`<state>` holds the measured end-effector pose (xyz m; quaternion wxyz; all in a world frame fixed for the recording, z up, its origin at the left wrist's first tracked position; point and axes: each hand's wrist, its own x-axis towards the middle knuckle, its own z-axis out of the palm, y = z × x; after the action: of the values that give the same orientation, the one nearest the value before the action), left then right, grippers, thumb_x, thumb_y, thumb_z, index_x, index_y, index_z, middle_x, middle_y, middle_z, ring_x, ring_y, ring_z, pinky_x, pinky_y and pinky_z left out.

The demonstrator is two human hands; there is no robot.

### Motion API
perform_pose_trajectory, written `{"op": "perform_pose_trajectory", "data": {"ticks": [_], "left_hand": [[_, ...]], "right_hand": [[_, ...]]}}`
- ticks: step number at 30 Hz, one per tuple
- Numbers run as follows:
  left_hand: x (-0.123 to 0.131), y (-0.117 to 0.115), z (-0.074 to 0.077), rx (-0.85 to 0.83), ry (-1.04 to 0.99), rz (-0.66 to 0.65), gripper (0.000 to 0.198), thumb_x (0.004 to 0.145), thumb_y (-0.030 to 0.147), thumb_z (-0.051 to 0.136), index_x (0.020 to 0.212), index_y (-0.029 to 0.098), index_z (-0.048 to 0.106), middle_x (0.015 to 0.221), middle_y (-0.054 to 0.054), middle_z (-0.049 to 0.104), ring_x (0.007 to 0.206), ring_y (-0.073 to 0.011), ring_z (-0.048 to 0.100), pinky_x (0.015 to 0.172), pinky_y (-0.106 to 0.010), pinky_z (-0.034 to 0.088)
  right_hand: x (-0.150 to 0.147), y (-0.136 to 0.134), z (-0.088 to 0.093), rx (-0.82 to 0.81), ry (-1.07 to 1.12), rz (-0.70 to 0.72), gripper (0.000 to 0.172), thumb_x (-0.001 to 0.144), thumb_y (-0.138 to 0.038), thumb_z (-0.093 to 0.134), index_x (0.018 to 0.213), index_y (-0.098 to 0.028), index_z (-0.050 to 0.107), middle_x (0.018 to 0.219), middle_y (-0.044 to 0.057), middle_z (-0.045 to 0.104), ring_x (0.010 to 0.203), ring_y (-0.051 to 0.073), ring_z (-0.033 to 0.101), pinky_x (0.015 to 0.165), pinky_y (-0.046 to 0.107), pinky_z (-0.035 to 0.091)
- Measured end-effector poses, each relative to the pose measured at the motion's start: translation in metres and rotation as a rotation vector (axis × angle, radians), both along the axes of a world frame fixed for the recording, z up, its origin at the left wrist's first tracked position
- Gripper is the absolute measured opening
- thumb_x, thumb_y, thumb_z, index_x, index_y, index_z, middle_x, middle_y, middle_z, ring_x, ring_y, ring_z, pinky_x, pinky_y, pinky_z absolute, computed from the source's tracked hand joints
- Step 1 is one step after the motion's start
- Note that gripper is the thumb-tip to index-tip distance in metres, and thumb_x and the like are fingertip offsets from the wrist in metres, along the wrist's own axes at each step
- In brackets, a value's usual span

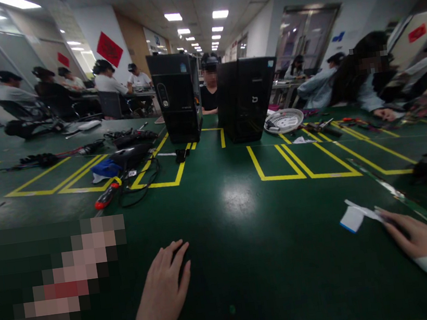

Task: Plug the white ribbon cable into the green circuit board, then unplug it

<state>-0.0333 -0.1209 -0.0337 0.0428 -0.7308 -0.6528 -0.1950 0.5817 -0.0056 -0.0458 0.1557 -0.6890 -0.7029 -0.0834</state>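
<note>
My left hand (164, 279) rests on the green tabletop (248, 276) near its front edge, palm down with the fingers stretched out and nothing in them. At the right, my right hand (418, 235) pinches one end of a white flat ribbon cable (353, 219) between thumb and fingers. The cable is folded over, and a blue strip edges its near end. It lies on or just above the table, to the left of the hand; I cannot tell which.
Two black computer towers (178, 101) (251, 100) stand at the back. Yellow tape marks the table. A red-handled screwdriver (107, 195), black cables (144, 187) and a blue item (106, 169) lie left. A white basket (284, 121) sits behind right. Several people sit around. A lower-left patch is pixelated.
</note>
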Motion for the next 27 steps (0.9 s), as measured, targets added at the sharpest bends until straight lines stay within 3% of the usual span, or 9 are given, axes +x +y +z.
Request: {"op": "perform_pose_trajectory", "data": {"ticks": [6, 13, 19, 27], "left_hand": [[0.001, 0.000, -0.001, 0.022, -0.022, 0.005, 0.041, 0.094, 0.036, 0.037, 0.128, 0.019, 0.053, 0.129, -0.010, 0.055, 0.120, -0.0262, 0.051, 0.105, -0.049, 0.038], [0.000, 0.000, -0.001, 0.023, -0.031, 0.006, 0.040, 0.093, 0.035, 0.038, 0.128, 0.020, 0.053, 0.130, -0.009, 0.055, 0.121, -0.0254, 0.051, 0.106, -0.048, 0.038], [0.001, 0.000, 0.000, 0.034, -0.022, 0.005, 0.040, 0.094, 0.033, 0.036, 0.127, 0.019, 0.054, 0.129, -0.009, 0.055, 0.119, -0.0251, 0.052, 0.105, -0.048, 0.039], [0.001, 0.000, -0.003, 0.012, -0.009, 0.030, 0.040, 0.094, 0.029, 0.034, 0.127, 0.020, 0.055, 0.129, -0.009, 0.057, 0.119, -0.0256, 0.052, 0.104, -0.047, 0.040]], "right_hand": [[-0.069, 0.002, -0.004, 0.013, 0.127, 0.413, 0.043, 0.087, -0.040, 0.040, 0.116, -0.016, 0.061, 0.124, 0.016, 0.059, 0.115, 0.027, 0.056, 0.099, 0.045, 0.046], [-0.195, -0.013, -0.001, 0.016, 0.153, 0.799, 0.042, 0.093, -0.028, 0.039, 0.134, -0.021, 0.048, 0.138, 0.011, 0.047, 0.128, 0.022, 0.044, 0.102, 0.042, 0.044], [-0.282, -0.031, 0.017, -0.061, 0.139, 0.949, 0.046, 0.094, -0.031, 0.040, 0.138, -0.017, 0.042, 0.140, 0.014, 0.043, 0.132, 0.023, 0.036, 0.107, 0.047, 0.036], [-0.356, -0.027, 0.032, -0.225, 0.092, 1.010, 0.051, 0.090, -0.036, 0.046, 0.137, -0.016, 0.043, 0.142, 0.013, 0.042, 0.133, 0.024, 0.034, 0.112, 0.049, 0.026]]}}
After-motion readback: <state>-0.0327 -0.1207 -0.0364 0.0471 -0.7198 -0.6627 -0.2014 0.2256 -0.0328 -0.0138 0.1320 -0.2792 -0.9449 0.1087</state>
